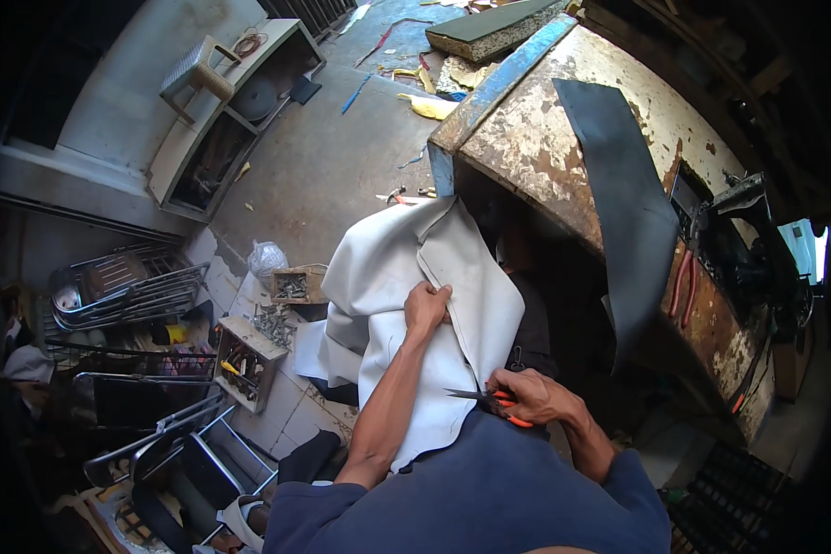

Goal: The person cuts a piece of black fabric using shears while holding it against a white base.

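Across my lap lies a large white sheet of leather-like material (pixel 369 254), draped in folds with a seam running along its right part. My left hand (pixel 427 307) pinches the sheet at that seam, fingers closed on it. Orange-handled scissors (pixel 500 399) are in my right hand (pixel 535 395), close to my body at the sheet's lower right edge. Their dark blades point left over the white material; whether they touch it I cannot tell.
On the right, a worn metal-topped table (pixel 526 138) carries a long black piece of material (pixel 619 175), red-handled pliers (pixel 683 282) and a dark sewing machine (pixel 752 222). Wooden boxes of tools (pixel 249 343) and hardware (pixel 295 284), plus metal chair frames (pixel 129 282), stand left.
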Tool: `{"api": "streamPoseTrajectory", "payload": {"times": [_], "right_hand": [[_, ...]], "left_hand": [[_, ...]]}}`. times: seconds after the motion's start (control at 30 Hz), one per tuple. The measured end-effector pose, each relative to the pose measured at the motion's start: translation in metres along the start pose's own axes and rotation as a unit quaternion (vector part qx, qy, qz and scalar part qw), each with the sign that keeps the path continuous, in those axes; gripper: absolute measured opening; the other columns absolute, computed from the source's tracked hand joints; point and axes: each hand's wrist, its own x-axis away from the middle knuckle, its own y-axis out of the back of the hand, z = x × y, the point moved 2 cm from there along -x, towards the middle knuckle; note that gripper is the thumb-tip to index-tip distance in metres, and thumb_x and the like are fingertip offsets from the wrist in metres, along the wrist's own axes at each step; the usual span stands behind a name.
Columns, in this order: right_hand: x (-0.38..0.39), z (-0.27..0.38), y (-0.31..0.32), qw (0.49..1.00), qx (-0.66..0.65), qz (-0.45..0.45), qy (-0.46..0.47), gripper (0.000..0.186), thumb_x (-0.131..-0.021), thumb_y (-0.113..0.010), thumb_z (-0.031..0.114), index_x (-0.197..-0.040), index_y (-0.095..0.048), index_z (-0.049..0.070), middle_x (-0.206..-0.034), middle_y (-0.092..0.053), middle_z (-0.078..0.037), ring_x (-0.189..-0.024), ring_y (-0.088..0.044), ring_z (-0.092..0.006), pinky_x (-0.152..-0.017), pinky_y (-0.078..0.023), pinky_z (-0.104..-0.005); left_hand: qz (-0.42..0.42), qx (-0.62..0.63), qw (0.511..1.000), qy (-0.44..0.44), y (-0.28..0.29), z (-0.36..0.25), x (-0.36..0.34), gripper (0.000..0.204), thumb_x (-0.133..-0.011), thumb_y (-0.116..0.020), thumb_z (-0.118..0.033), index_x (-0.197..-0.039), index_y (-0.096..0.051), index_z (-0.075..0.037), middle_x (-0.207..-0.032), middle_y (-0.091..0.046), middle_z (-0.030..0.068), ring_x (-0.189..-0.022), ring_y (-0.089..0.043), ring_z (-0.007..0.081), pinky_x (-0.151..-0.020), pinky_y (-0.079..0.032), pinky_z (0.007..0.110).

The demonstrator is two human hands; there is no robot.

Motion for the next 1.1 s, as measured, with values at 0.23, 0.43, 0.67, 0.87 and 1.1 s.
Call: {"api": "streamPoseTrajectory", "payload": {"times": [0.23, 0.43, 0.67, 0.87, 1.1], "right_hand": [[-0.003, 0.020, 0.030, 0.990, -0.094, -0.094, 0.053, 0.048, -0.077, -0.091, 0.031, -0.099, -0.062, 0.001, -0.082, -0.070, -0.008, -0.073, -0.066, -0.0161, -0.067, -0.051, -0.0325], [-0.055, 0.060, 0.059, 0.970, 0.170, -0.174, 0.006, 0.059, -0.079, -0.082, 0.056, -0.084, -0.056, 0.003, -0.070, -0.062, -0.009, -0.062, -0.060, -0.0233, -0.059, -0.049, -0.0358], [-0.075, 0.058, 0.065, 0.902, 0.363, -0.221, 0.074, 0.063, -0.077, -0.076, 0.065, -0.084, -0.054, 0.006, -0.078, -0.063, -0.012, -0.075, -0.065, -0.0315, -0.060, -0.050, -0.0441], [-0.081, 0.062, 0.065, 0.874, 0.422, -0.226, 0.084, 0.055, -0.077, -0.079, 0.058, -0.084, -0.056, 0.008, -0.083, -0.064, -0.009, -0.080, -0.066, -0.0287, -0.058, -0.051, -0.0433], [-0.079, 0.062, 0.071, 0.853, 0.462, -0.226, 0.081, 0.053, -0.077, -0.079, 0.056, -0.087, -0.058, 0.008, -0.085, -0.065, -0.008, -0.081, -0.066, -0.0270, -0.059, -0.055, -0.0410]], "left_hand": [[0.037, 0.370, 0.922, -0.109, 0.053, -0.024, 0.053, 0.013, -0.096, -0.071, -0.011, -0.101, -0.060, -0.005, -0.083, -0.061, -0.0023, -0.074, -0.057, 0.0048, -0.065, -0.046, 0.021], [0.075, 0.462, 0.878, -0.100, 0.076, -0.023, 0.092, 0.015, -0.098, -0.067, -0.007, -0.111, -0.061, -0.002, -0.099, -0.069, 0.0046, -0.086, -0.066, 0.0107, -0.075, -0.055, 0.027], [0.083, 0.528, 0.840, -0.094, 0.075, -0.018, 0.095, 0.017, -0.098, -0.066, -0.006, -0.113, -0.062, 0.001, -0.099, -0.071, 0.0072, -0.086, -0.069, 0.0120, -0.077, -0.057, 0.027], [0.086, 0.528, 0.840, -0.089, 0.080, -0.015, 0.093, 0.020, -0.098, -0.066, -0.006, -0.115, -0.063, 0.004, -0.100, -0.072, 0.0088, -0.086, -0.070, 0.0135, -0.076, -0.058, 0.026], [0.102, 0.501, 0.855, -0.090, 0.080, -0.013, 0.088, 0.023, -0.099, -0.066, -0.009, -0.117, -0.063, 0.006, -0.103, -0.072, 0.0099, -0.090, -0.070, 0.0142, -0.084, -0.057, 0.029]]}}
